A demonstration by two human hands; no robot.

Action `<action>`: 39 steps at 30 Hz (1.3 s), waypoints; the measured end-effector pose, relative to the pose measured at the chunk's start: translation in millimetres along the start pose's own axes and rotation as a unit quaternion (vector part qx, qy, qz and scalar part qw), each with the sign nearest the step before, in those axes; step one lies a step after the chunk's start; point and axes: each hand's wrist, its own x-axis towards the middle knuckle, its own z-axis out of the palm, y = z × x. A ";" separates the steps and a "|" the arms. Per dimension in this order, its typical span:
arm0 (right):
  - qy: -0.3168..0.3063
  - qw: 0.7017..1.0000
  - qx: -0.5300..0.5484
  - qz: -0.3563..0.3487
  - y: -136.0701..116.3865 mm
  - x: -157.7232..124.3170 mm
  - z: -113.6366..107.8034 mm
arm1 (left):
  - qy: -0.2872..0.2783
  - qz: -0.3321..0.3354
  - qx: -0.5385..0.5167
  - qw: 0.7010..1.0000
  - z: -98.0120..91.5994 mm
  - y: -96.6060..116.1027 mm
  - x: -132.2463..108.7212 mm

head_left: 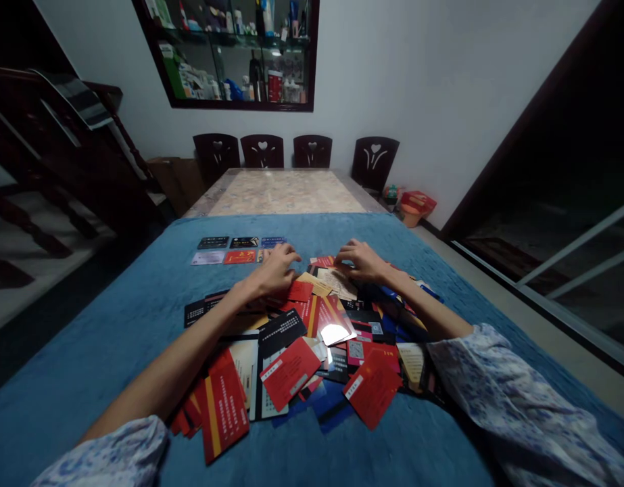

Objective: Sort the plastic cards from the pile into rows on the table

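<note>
My left hand (275,269) is over the far left part of a heap of plastic cards, its fingers loosely bent and apart. It partly covers the right end of two short rows of cards. Among these are a red card (239,256), a pale lilac card (208,258) and a black card (244,242). At the heap's far side, my right hand (363,260) has its bent fingers spread over a cream card (338,283) and a red card (322,261). I see no card lifted in either hand. Nearer me lie a red card (290,372) and a black card (282,333).
A blue cloth (113,338) covers the near part of the long table; its patterned top (291,189) shows beyond. Several dark chairs (312,150) stand at the far end. A wall cabinet (241,105) is behind them, and a wooden railing (103,88) rises at the left.
</note>
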 end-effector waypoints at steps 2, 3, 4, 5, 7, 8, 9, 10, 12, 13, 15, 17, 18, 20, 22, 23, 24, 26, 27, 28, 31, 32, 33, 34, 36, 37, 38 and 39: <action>0.012 0.999 0.021 -0.023 3.1 -11.4 1.3 | -0.014 0.015 0.002 1.000 2.8 15.6 2.8; 0.019 0.999 0.030 -0.031 3.7 -16.5 1.4 | -0.021 0.029 -0.001 0.999 4.3 23.5 4.5; 0.024 0.998 0.039 -0.040 3.7 -21.1 1.3 | -0.027 0.045 -0.006 0.999 5.9 31.0 6.5; 0.029 0.997 0.048 -0.047 3.1 -25.0 0.8 | -0.036 0.061 -0.010 0.997 7.7 38.1 8.8; 0.033 0.996 0.061 -0.061 0.8 -30.7 -0.5 | -0.052 0.092 -0.021 0.994 11.7 50.0 14.1; 0.034 0.995 0.065 -0.066 -0.7 -32.5 -1.1 | -0.065 0.105 -0.025 0.992 13.8 54.6 16.9; 0.033 0.995 0.069 -0.069 -2.0 -33.6 -1.6 | -0.074 0.114 -0.026 0.990 16.0 58.3 19.5; 0.031 0.995 0.070 -0.070 -3.1 -34.3 -1.7 | -0.085 0.121 -0.027 0.989 18.0 61.2 21.9; 0.022 0.995 0.067 -0.072 -4.5 -34.4 -0.9 | -0.105 0.127 -0.027 0.986 21.2 64.5 25.5; 0.016 0.995 0.063 -0.073 -4.7 -34.2 0.0 | -0.112 0.127 -0.028 0.985 22.4 65.1 26.5; 0.005 0.996 0.053 -0.075 -4.1 -33.2 2.3 | -0.115 0.124 -0.031 0.985 23.9 65.1 27.2; -0.002 0.997 0.044 -0.067 -2.9 -32.0 4.7 | -0.116 0.120 -0.028 0.986 24.5 64.2 26.7; -0.004 0.997 0.039 -0.059 -2.3 -31.3 5.5 | -0.119 0.117 -0.024 0.986 24.5 63.7 26.2; -0.011 0.999 0.030 -0.039 -1.4 -29.8 6.2 | -0.127 0.109 -0.013 0.986 24.2 62.9 25.4; -0.026 0.999 0.024 -0.021 -1.6 -28.0 5.0 | -0.133 0.098 -0.001 0.986 23.5 62.2 25.1; -0.036 0.999 0.022 -0.014 -2.2 -27.0 3.8 | -0.134 0.093 0.004 0.987 23.2 61.6 25.2; -0.047 0.999 0.021 -0.007 -3.2 -26.0 2.4 | -0.134 0.088 0.010 0.987 22.9 60.9 25.6; -0.065 0.998 0.022 0.004 -5.6 -23.9 -0.3 | -0.129 0.084 0.015 0.988 22.5 58.4 27.4; -0.072 0.997 0.023 0.008 -6.9 -22.9 -1.2 | -0.125 0.082 0.013 0.989 22.5 56.8 28.7; -0.077 0.997 0.024 0.011 -8.0 -21.9 -1.8 | -0.120 0.077 0.009 0.990 22.5 55.0 30.3; -0.086 0.996 0.023 0.024 -9.7 -19.8 -1.9 | -0.116 0.051 -0.009 0.992 22.5 49.6 34.9; -0.089 0.995 0.023 0.028 -9.6 -19.5 -1.7 | -0.118 0.043 -0.014 0.992 22.6 48.2 36.0; -0.091 0.995 0.023 0.031 -9.2 -19.3 -1.7 | -0.120 0.037 -0.018 0.992 22.6 47.1 36.8; -0.093 0.995 0.023 0.032 -8.6 -19.3 -1.8 | -0.121 0.034 -0.019 0.992 22.7 46.1 37.3; -0.095 0.995 0.021 0.029 -7.0 -19.6 -2.7 | -0.124 0.031 -0.017 0.992 23.0 44.7 37.8; -0.095 0.995 0.019 0.026 -6.2 -19.8 -3.3 | -0.126 0.029 -0.014 0.992 23.2 44.0 38.1; -0.094 0.995 0.017 0.023 -5.3 -19.9 -3.9 | -0.128 0.028 -0.010 0.991 23.2 43.2 38.6; -0.092 0.995 0.015 0.020 -4.6 -19.9 -4.4 | -0.131 0.028 -0.007 0.991 23.2 42.4 39.3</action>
